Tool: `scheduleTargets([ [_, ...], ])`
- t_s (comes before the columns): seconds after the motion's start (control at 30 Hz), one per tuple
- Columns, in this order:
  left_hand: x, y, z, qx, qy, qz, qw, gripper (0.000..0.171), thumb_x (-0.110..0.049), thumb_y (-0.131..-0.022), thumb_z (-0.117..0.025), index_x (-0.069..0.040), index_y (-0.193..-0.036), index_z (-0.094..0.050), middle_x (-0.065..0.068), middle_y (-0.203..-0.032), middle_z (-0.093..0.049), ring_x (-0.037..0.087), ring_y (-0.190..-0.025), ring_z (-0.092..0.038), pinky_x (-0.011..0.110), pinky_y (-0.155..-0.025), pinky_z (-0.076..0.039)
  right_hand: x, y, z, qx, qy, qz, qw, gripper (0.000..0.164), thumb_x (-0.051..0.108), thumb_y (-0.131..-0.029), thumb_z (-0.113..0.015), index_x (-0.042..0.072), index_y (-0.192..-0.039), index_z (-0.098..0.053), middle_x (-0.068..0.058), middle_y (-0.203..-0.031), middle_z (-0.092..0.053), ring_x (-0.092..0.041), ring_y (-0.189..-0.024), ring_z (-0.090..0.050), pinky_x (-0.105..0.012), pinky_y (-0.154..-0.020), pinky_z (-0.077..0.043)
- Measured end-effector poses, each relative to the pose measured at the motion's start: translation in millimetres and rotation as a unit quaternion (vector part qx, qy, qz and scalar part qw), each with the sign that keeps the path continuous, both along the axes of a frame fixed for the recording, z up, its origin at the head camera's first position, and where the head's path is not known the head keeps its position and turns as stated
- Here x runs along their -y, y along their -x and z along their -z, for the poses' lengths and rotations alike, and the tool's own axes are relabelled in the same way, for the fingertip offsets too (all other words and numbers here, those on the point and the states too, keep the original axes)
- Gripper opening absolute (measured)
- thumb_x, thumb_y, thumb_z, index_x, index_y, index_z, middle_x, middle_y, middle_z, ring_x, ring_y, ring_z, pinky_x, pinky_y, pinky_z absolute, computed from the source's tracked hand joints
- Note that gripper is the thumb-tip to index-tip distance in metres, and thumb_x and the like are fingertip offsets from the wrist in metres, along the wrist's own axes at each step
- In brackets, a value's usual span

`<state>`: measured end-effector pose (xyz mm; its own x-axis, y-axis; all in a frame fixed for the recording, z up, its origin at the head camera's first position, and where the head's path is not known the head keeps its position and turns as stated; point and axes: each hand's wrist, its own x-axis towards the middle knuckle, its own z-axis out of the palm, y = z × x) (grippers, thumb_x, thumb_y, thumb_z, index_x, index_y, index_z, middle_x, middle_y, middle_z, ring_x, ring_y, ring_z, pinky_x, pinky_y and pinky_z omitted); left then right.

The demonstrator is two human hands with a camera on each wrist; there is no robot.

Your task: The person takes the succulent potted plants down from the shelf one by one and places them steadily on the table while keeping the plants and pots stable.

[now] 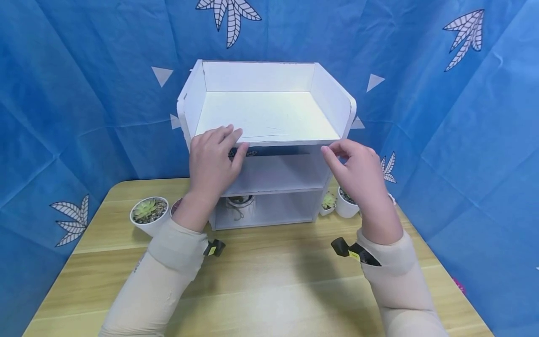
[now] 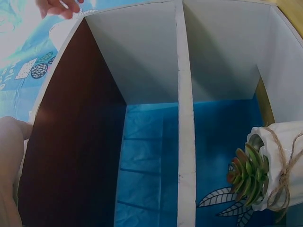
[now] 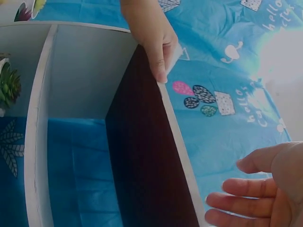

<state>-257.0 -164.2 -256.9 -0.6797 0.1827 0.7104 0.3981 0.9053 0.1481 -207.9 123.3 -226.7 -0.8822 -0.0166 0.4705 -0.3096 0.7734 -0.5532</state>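
A white wooden shelf unit [image 1: 269,112] stands on the table, its raised top tray bare. My left hand [image 1: 212,161] grips the tray's left front edge, thumb over the edge and fingers above the board. In the right wrist view that thumb rests at the board's rim. At the right front corner my right hand [image 1: 358,166] hovers with relaxed, slightly bent fingers, holding nothing; its fingers [image 3: 241,205] show apart beside the board's edge. On the lowest level sits a white pot [image 1: 246,206] tied with twine, holding a green succulent [image 2: 248,172].
Left of the unit stands a white pot with a pale succulent [image 1: 147,210], a darker one partly hidden by my left wrist. A small potted succulent [image 1: 328,201] and another white pot [image 1: 346,203] stand on the right. Blue patterned cloth [image 1: 84,93] hangs around the wooden table [image 1: 269,281].
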Motion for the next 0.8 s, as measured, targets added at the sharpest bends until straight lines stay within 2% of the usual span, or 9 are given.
scheduleTargets([
  [0.3, -4, -1.3, -1.9, 0.005, 0.002, -0.007, 1.0000, 0.047, -0.048, -0.101, -0.053, -0.017, -0.134, -0.066, 0.008, -0.137, -0.063, 0.029, -0.128, -0.055, 0.048, -0.105, -0.039, 5, 17.1, 2.2, -0.085, 0.003, -0.018, 0.996, 0.030, 0.030, -0.100, -0.061, 0.003, -0.100, -0.073, -0.012, -0.099, -0.074, -0.027, -0.096, -0.068, -0.044, -0.081, -0.053],
  [0.6, -6, -1.1, -2.2, 0.001, 0.006, -0.011, 0.9999, 0.048, -0.048, -0.101, -0.053, -0.017, -0.134, -0.066, 0.008, -0.137, -0.063, 0.029, -0.128, -0.055, 0.048, -0.104, -0.040, 13, 28.2, 2.1, -0.111, 0.012, -0.028, 0.993, 0.028, 0.029, -0.100, -0.060, 0.004, -0.101, -0.074, -0.011, -0.106, -0.074, -0.026, -0.108, -0.067, -0.045, -0.091, -0.053],
  [0.8, -7, -0.9, -1.8, 0.000, 0.006, -0.013, 0.9999, 0.047, -0.048, -0.100, -0.054, -0.017, -0.134, -0.066, 0.008, -0.137, -0.063, 0.028, -0.128, -0.055, 0.048, -0.104, -0.040, 18, 35.6, 4.3, -0.132, 0.015, -0.040, 0.990, 0.024, 0.024, -0.099, -0.061, 0.002, -0.099, -0.073, -0.012, -0.105, -0.073, -0.028, -0.099, -0.067, -0.044, -0.083, -0.052],
])
